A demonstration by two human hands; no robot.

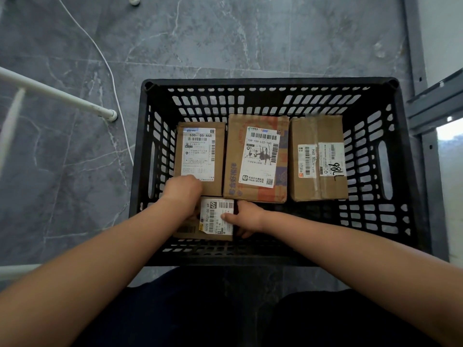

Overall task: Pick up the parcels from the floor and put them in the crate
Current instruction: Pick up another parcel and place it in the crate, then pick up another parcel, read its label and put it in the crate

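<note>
— Head view, straight down: where are the person's hands?

— Both are inside the black plastic crate (269, 82), at about 7 o'clock on its floor. They hold a small cardboard parcel (216, 219) between them.

— How is each grip set?

— The left hand (184, 191) is curled over the parcel's far left corner, with its fingers hidden beneath it. The right hand (246, 216) pinches the right edge, its thumb (226, 217) lying on the white label and the other fingers down the side. Both grips are closed on that parcel.

— Is it set down?

— That cannot be told; it is low in the crate, level, label up.

— What else is in the crate?

— Three more parcels lie flat in a row along the far side. The left parcel (200, 156) sits at 11 o'clock, and the left hand overlaps its near edge. The middle parcel (258, 159), at 12 o'clock, has a large white label and orange print. The right parcel (318, 159), at 1 o'clock, carries handwritten digits. The first two lie just beside each other; a narrow gap separates the third.

— And around the crate?

— It stands on a grey marble floor (225, 41). A white cable (110, 71) trails at 10 o'clock, a white tube (57, 93) slants at 9 o'clock, and a grey metal frame (436, 103) stands at 3 o'clock.
</note>
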